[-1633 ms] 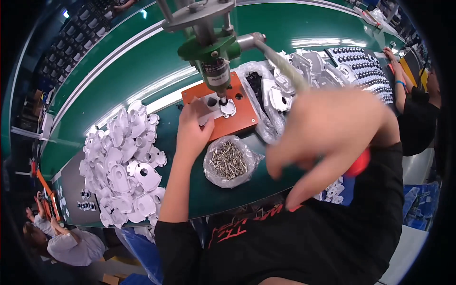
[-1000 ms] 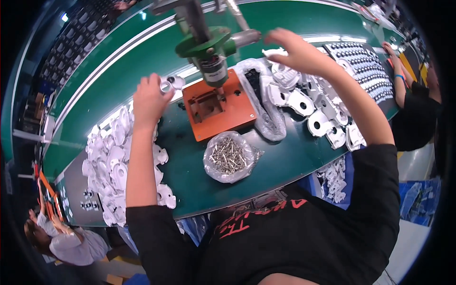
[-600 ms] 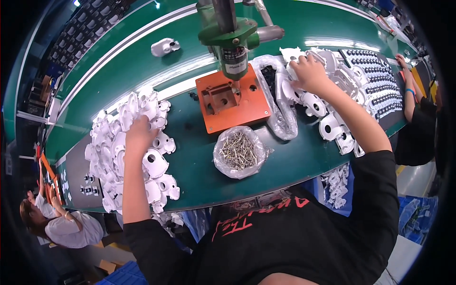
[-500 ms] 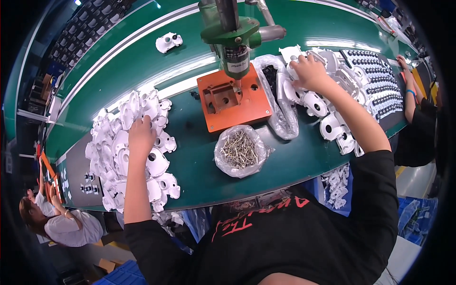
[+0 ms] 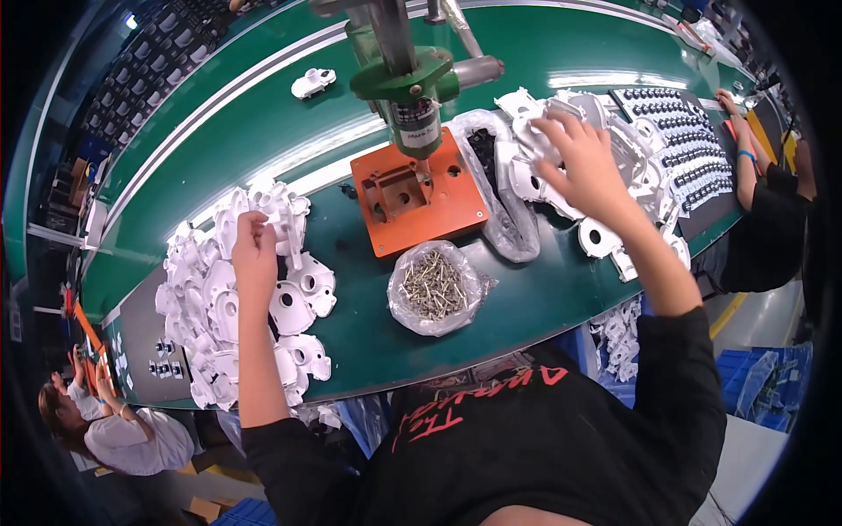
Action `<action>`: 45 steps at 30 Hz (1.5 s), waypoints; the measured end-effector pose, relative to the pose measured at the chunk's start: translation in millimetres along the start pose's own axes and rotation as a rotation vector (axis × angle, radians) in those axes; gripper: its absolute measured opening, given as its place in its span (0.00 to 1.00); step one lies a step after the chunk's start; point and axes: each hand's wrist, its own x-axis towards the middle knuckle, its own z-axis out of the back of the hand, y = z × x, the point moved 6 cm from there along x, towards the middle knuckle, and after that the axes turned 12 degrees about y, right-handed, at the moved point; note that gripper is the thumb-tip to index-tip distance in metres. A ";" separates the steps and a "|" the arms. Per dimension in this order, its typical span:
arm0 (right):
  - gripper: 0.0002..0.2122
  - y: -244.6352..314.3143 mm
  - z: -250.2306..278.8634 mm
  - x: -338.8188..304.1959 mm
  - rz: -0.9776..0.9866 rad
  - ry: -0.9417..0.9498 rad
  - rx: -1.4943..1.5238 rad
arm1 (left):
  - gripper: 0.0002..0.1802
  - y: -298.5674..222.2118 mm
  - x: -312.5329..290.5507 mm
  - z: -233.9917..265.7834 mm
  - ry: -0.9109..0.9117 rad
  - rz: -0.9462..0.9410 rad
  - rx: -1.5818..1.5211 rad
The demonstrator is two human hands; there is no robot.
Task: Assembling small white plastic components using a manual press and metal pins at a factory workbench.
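My left hand (image 5: 254, 252) is at the pile of white plastic housings (image 5: 219, 285) on the left, its fingers bent and pressed against a white housing (image 5: 288, 215) at the pile's far side. The fingers partly hide where they grip it. My right hand (image 5: 586, 171) hovers over the right-hand pile of white housings (image 5: 631, 149), fingers spread and nothing held. Between the piles stands a green press (image 5: 419, 96) over an orange fixture block (image 5: 430, 223) with a recessed pocket. In front of the block sits a clear plastic bag of screws (image 5: 436, 289).
A clear bag with black parts (image 5: 491, 167) lies right of the fixture. One white housing (image 5: 314, 83) rests at the back. Rows of small black parts (image 5: 693, 145) fill a sheet at far right. Other people (image 5: 132, 434) work at both ends of the bench.
My right hand has lifted off the right pile and its fingers have spread. Beside my left hand, housings have shifted, one now standing more upright. The whole view has tilted slightly.
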 end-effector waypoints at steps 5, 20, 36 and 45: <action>0.29 72.3 0.7 -52.9 0.346 -0.119 0.776 | 0.14 -71.2 -32.3 -63.0 0.202 -0.188 -0.853; 0.25 134.4 -33.1 -69.6 0.526 -0.249 0.795 | 0.11 -131.6 -72.5 -121.4 0.253 -0.144 -1.218; 0.28 126.3 -44.3 -65.2 0.502 -0.172 0.958 | 0.08 -142.8 -82.3 -123.1 0.149 -0.252 -1.033; 0.33 133.4 -35.3 -41.3 0.557 -0.088 0.960 | 0.30 -136.3 -80.7 -125.2 0.152 -0.100 -1.527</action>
